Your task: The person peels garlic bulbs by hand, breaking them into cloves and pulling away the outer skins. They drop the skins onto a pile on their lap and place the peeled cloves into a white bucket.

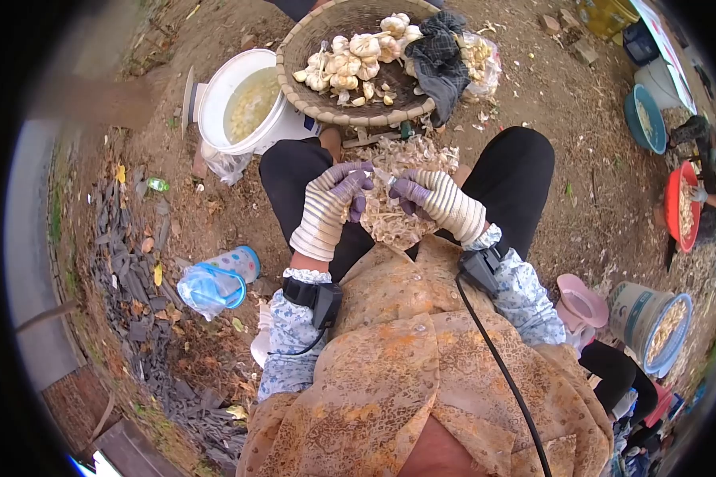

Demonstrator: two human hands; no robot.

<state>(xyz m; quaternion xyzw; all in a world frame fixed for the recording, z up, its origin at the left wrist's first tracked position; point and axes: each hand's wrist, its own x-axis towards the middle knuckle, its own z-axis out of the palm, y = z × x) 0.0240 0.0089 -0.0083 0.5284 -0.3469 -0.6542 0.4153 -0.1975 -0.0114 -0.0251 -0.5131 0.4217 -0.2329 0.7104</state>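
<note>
Both hands wear striped cream gloves with purple fingers and meet above my lap. My left hand (336, 205) is closed, its fingertips pinched on a pale bit that looks like a garlic clove, largely hidden by the fingers. Close by on the right, my right hand (437, 199) pinches a small whitish piece of garlic (387, 178) between thumb and fingers. Below them, a heap of papery garlic skins (406, 222) lies between my knees. Ahead, a woven basket (294, 91) holds several garlic bulbs (356, 60), loose cloves and a dark cloth (437, 60).
To the left of the basket stands a white bucket (212, 111) with cloves in cloudy liquid. A dotted container (239, 265) with a plastic bag lies left of my leg. On the right are a pink stool (581, 300), a clove-filled pail (632, 314) and another person's red basin (676, 219).
</note>
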